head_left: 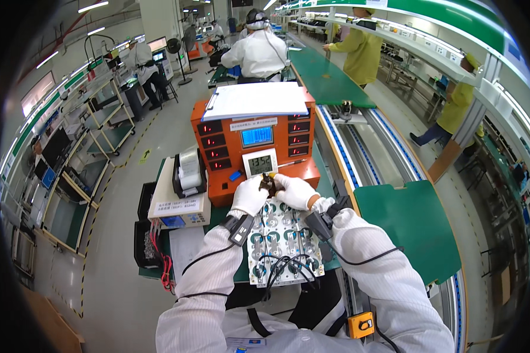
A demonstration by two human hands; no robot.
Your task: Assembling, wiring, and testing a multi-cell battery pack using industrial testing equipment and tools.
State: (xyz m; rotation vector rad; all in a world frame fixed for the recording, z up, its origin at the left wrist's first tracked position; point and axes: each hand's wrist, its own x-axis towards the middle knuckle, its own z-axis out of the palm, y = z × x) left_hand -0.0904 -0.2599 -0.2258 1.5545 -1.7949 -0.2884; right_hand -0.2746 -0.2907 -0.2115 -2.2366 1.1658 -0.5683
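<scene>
I am holding a small dark-brown part with a yellow tip [269,183] between the white-gloved left hand [251,197] and the white-gloved right hand [296,192]. Both seem to be pinching it from opposite sides, though the gloves are hiding the exact finger contact. The part is hovering by the far edge of a silvery rectangular metal fixture plate [288,280], just in front of a white square digital clock [259,162]. The plate is lying at the near edge of the green tabletop [241,272], and thin black cables [284,259] are looping over its near half.

For handling this well, I am favouring light, even fingertip pressure, one hand steadying while the other is adjusting. I am also treating the black wrist module [241,229] on the left sleeve as a snag risk beside the plate's left edge
</scene>
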